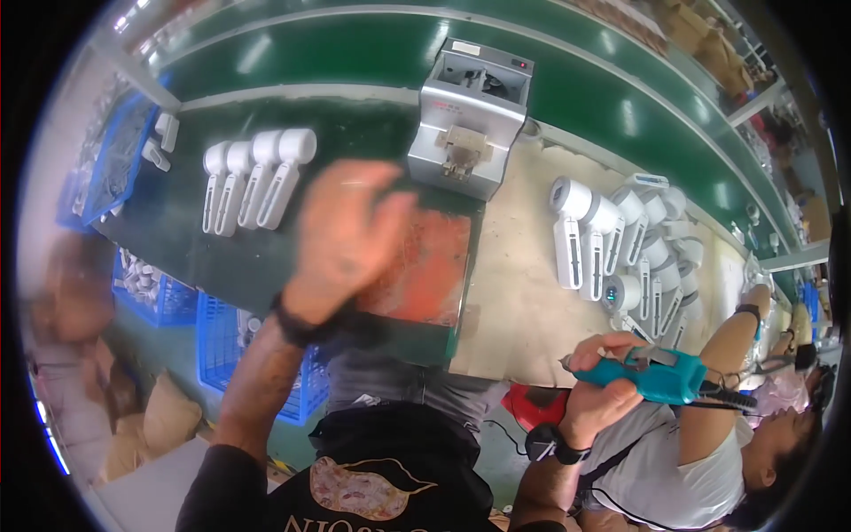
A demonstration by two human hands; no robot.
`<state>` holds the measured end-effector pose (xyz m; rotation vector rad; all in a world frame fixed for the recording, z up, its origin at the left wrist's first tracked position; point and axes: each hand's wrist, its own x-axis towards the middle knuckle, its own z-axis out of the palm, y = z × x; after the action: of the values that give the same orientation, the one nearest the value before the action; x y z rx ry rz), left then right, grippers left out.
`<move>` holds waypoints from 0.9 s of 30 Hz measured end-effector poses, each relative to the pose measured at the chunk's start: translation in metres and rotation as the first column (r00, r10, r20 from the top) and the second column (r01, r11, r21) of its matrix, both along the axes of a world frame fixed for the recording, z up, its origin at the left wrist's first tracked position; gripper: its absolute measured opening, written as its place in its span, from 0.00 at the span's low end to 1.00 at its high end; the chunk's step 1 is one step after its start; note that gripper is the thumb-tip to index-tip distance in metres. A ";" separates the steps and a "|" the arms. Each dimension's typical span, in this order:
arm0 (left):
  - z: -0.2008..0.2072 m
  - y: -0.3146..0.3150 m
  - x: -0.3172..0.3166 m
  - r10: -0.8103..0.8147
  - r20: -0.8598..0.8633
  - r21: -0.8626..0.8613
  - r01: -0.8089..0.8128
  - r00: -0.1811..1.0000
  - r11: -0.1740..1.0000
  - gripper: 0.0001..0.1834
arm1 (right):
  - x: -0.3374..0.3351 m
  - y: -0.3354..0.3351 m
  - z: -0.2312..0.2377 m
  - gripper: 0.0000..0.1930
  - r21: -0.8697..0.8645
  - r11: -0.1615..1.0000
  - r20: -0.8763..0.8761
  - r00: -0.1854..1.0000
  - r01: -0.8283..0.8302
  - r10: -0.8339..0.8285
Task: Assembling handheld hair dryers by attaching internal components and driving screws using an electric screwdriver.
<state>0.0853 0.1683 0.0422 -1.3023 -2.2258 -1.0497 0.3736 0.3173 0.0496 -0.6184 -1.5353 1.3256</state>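
My right hand [598, 390] is closed around a teal electric screwdriver [660, 374], its tip pointing left and its cable trailing off to the right. Over the dark green work surface, my left hand [346, 235] is blurred, with thumb and fingers apart and nothing visible between them. It hovers next to a worn red mat [425, 270]. Left of it, several white handheld fans [257, 182] lie in a row. Beyond the mat stands a grey screw feeder [470, 124] with a small metal outlet at its front.
More white fans [603, 217] lie piled on a tan sheet [510, 275] to the right. Blue crates [208, 341] with white parts stand below the left edge. A co-worker [678, 474] in a white shirt sits close on my right, an arm reaching forward. A green conveyor [355, 49] runs behind.
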 end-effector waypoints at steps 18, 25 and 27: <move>-0.026 0.136 0.063 -0.293 0.316 -0.204 0.366 0.903 0.908 0.19 | -0.025 0.004 -0.003 0.41 -0.009 0.997 0.028 0.997 -0.077 0.077; -0.014 0.038 0.034 -0.546 0.152 -0.048 0.558 0.824 0.829 0.17 | -0.068 0.002 -0.013 0.40 0.012 0.971 0.090 0.967 -0.239 0.237; -0.028 0.026 0.027 -0.532 0.121 -0.036 0.539 0.838 0.841 0.16 | -0.075 -0.001 -0.008 0.40 -0.016 0.965 0.108 0.959 -0.262 0.263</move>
<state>0.1124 0.1942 0.0138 -2.0217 -2.0219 -1.2579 0.2989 0.3163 0.0412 -0.5070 -1.7522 1.5121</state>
